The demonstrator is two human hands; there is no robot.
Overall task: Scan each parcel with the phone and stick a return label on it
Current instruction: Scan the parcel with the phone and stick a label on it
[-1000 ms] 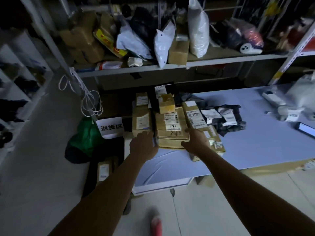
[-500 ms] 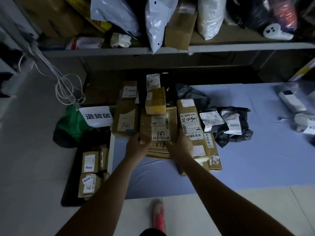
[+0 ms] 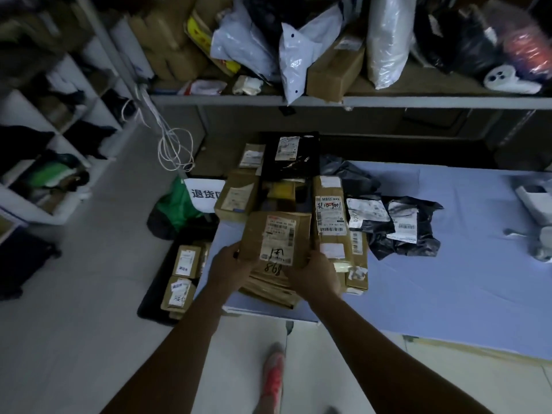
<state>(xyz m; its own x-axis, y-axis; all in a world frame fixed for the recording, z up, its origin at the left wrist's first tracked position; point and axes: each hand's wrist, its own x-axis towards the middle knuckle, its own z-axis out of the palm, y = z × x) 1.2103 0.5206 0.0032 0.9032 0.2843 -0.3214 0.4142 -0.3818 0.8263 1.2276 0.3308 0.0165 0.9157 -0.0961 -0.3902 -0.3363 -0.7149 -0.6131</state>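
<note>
A brown cardboard parcel (image 3: 276,234) with a white shipping label sits raised and tilted at the left end of the blue table (image 3: 433,279). My left hand (image 3: 230,268) grips its left edge and my right hand (image 3: 313,271) grips its lower right corner. Beneath it lies a stack of flat brown parcels (image 3: 268,286). Beside it on the right lies a long carton (image 3: 331,222) marked in red, then black bagged parcels (image 3: 400,225) with white labels. No phone shows in either hand.
More cartons (image 3: 236,198) and a black bag (image 3: 291,153) lie behind the stack. On the floor at left, a black tray holds labelled boxes (image 3: 182,274) beside a white sign (image 3: 206,194) and a green bag (image 3: 176,204). A shelf (image 3: 358,101) of parcels runs above. A white device (image 3: 534,192) lies far right.
The top parcel has come up off the stack and tilted toward me, held between both hands. The small box that sat behind it has dropped out of sight. My view has moved closer.
</note>
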